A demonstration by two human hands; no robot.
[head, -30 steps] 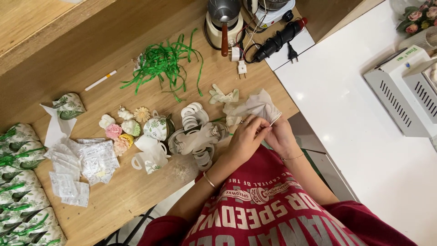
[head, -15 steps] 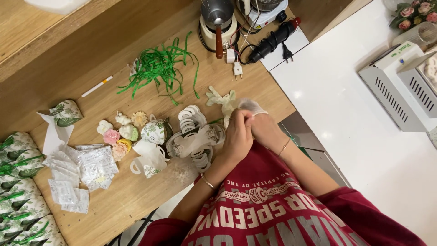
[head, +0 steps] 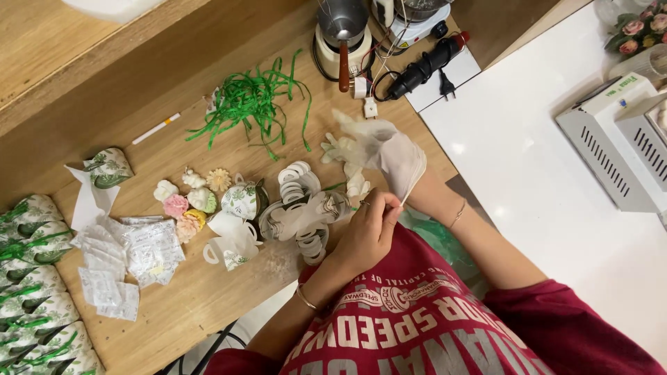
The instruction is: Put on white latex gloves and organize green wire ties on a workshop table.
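Observation:
My right hand (head: 381,149) is inside a thin white glove (head: 406,167), with its fingers spread over the wooden table (head: 208,305). My left hand (head: 369,232) is bare and pinches the glove's cuff at my right wrist. Just left of my hands lies a heap of white paper cup cut-outs and ring handles (head: 302,208). A second white glove (head: 340,149) lies flat under the gloved fingers.
Green ribbon shreds (head: 250,104) lie further back. Small pastel flower shapes (head: 186,201), little teacups (head: 240,201), white sachets (head: 125,260) and green-patterned packets (head: 31,292) fill the left side. A small melting pot (head: 342,31), a black tool (head: 424,66) and a white machine (head: 615,139) stand at the back and right.
My hands were bunched together on the crumpled glove. Now my right hand has slid into it and stretched away from me, while my left hand pulls the cuff back.

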